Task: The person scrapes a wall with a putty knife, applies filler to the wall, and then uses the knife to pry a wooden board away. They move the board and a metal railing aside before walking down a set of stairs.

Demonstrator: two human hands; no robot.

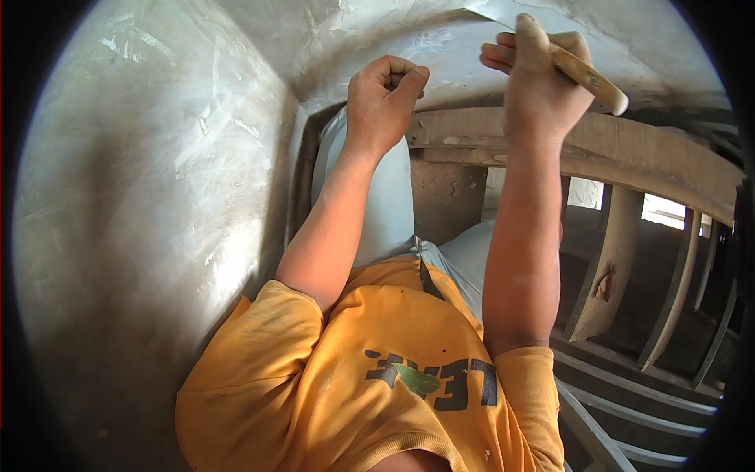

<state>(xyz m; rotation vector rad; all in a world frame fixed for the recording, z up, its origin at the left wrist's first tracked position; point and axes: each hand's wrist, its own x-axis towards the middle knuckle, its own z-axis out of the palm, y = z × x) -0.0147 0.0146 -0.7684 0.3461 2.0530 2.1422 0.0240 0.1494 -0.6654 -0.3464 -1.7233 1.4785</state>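
Observation:
My right hand (546, 86) is wrapped round the wooden handle of a putty knife (591, 77), thumb pointing up along it. The handle's rounded end sticks out to the right, while the thin blade shows only in part beyond my fingers, close to the pale, smeared wall (425, 47). Further left, my left hand (383, 102) is closed in a loose fist in front of the same wall, thumb against the curled fingers. Whatever those fingers may hold is hidden.
A grey plastered wall (157, 181) rises close on my left and meets the front wall in a corner. A curved wooden beam (621, 161) crosses below my right hand. Slatted wooden framing (609, 267) and metal bars (629, 405) lie to the right, with dark gaps between.

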